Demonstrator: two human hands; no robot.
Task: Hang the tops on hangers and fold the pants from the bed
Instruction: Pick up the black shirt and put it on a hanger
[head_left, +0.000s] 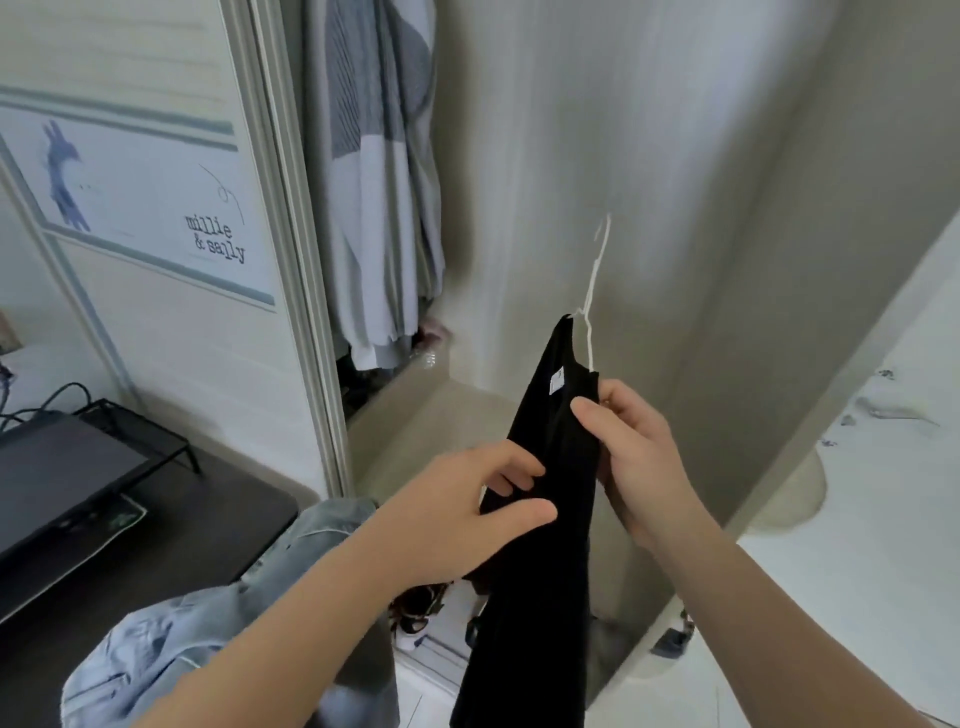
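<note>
Cloth of black top (540, 545) looks light, limp; left hand (457, 499) pinches its edge, right hand (634, 457) clasps neckline, white hanger (595, 291) at twelve o'clock.

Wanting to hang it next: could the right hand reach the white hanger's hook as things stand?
Probably yes. The white hanger's hook rises bare just above the right hand, with nothing between; that hand would first have to release the black top.

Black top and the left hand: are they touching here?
Touching. The head view shows the left hand pinching the edge of the black top between thumb and fingers, with no gap; the right hand grips it nearer the collar.
</note>
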